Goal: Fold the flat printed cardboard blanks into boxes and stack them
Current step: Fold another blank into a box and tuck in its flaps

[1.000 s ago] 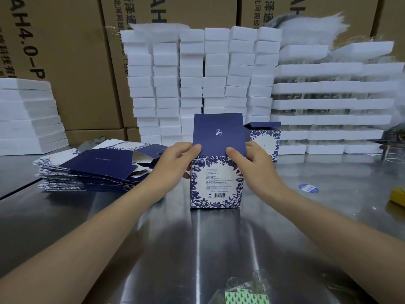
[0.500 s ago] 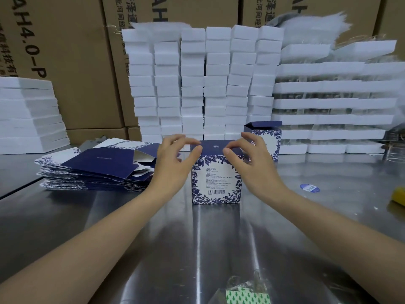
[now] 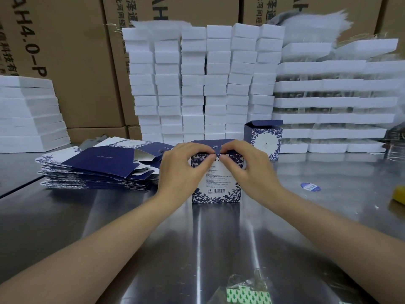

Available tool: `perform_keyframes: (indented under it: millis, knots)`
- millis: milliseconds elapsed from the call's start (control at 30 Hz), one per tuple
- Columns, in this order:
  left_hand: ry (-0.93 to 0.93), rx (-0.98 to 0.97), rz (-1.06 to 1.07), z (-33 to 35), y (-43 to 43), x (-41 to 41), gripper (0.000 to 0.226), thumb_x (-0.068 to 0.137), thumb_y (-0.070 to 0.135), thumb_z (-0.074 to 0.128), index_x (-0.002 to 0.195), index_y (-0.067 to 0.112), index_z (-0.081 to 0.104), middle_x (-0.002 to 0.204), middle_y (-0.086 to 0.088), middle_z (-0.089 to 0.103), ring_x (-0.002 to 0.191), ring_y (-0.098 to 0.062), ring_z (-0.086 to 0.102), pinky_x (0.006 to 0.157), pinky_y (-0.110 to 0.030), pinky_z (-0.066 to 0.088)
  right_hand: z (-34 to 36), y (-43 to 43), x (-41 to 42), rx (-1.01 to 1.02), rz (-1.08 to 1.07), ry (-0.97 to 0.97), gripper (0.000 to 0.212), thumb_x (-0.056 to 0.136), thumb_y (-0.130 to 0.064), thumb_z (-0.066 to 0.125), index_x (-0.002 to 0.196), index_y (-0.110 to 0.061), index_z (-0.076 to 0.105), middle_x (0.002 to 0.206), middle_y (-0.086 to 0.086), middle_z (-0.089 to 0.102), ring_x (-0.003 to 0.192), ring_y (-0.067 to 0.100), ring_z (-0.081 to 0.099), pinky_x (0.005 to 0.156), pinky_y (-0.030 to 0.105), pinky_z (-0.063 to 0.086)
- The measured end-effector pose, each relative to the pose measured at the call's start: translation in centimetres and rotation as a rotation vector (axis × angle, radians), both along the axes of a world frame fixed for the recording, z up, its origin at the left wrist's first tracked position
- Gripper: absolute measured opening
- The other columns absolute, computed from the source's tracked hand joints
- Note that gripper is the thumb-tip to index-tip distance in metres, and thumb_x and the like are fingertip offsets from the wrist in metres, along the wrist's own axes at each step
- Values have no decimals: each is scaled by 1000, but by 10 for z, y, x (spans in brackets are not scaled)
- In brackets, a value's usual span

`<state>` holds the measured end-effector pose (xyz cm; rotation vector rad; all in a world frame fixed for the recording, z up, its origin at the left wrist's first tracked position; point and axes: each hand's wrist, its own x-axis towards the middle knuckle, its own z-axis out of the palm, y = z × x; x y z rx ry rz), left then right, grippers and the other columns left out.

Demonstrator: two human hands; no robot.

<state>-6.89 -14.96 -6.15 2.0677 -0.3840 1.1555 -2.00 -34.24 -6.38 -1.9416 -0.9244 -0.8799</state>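
**A:** Step?

**B:** Closing the top, I reckon. The box [image 3: 217,183] stands upright mid-counter [image 3: 131,227], with the lid flap [image 3: 203,144] lying over its top. My left hand [image 3: 182,170] and right hand [image 3: 252,172] both pinch the near top edge, fingers over the flap, thumbs on the front panel and almost touching.

**A:** Next?

**B:** Can't tell if the tuck is seated. I'd press it in, then stack near the other box [image 3: 266,141], far right. The flat blanks [image 3: 98,165] lie just left of my left hand.
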Motion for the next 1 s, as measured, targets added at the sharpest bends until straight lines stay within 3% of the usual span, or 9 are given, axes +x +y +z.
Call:
perform_keyframes:
  millis: [233, 533, 733, 1000]
  knots:
    - [21, -33, -6, 2, -1, 1, 4, 91, 37, 80, 95, 37, 81, 95, 27, 75, 105, -5, 67, 97, -47, 52, 0, 5, 2, 18, -7, 42, 7, 100, -31, 66, 105, -30, 70, 101, -17, 70, 100, 9, 65, 89, 39, 53]
    - [98, -75, -84, 7, 8, 3, 7, 91, 32, 83, 98, 33, 84, 97, 23, 77, 105, -4, 68, 95, -40, 54, 1, 3, 2, 27, 4, 73, 10, 99, -28, 60, 104, -28, 68, 106, -18, 72, 103, 9, 66, 92, 44, 54]
    - [126, -81, -95, 8, 10, 4, 8, 92, 33, 82, 99, 34, 84, 98, 25, 78, 103, 1, 71, 97, -37, 56, 2, 0, 5, 15, -9, 28, 10, 99, -28, 63, 107, -28, 69, 104, -19, 73, 101, 3, 68, 91, 32, 54]
    - [121, -49, -99, 6, 22, 8, 10, 94, 27, 80, 104, 28, 83, 102, 24, 78, 106, 2, 70, 98, -31, 56, 1, -1, 11, 16, 2, -93, 8, 98, -17, 67, 101, -24, 67, 107, -12, 66, 100, 5, 63, 84, 9, 39]
